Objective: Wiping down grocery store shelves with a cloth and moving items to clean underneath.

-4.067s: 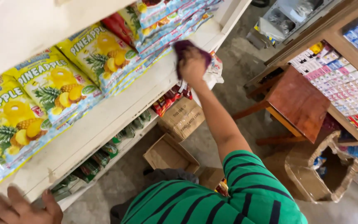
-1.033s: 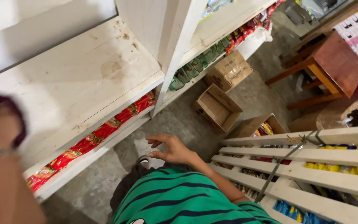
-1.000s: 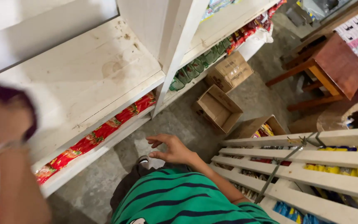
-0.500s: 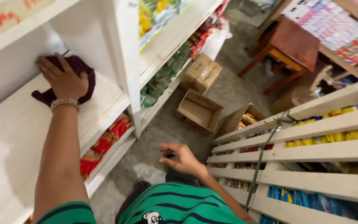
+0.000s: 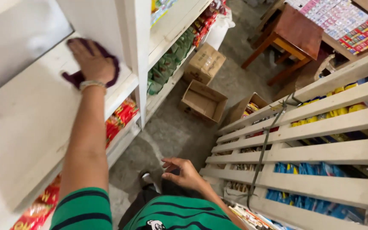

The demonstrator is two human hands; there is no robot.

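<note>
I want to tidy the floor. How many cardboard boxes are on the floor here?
3: a closed box beside the shelf foot, an open empty box in front of it, and an open box partly hidden behind the slatted rack. Others may be hidden.

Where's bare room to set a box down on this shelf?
The white shelf is bare from the left hand on the purple cloth back to its front edge. The lower shelf of red packets is crowded.
</note>
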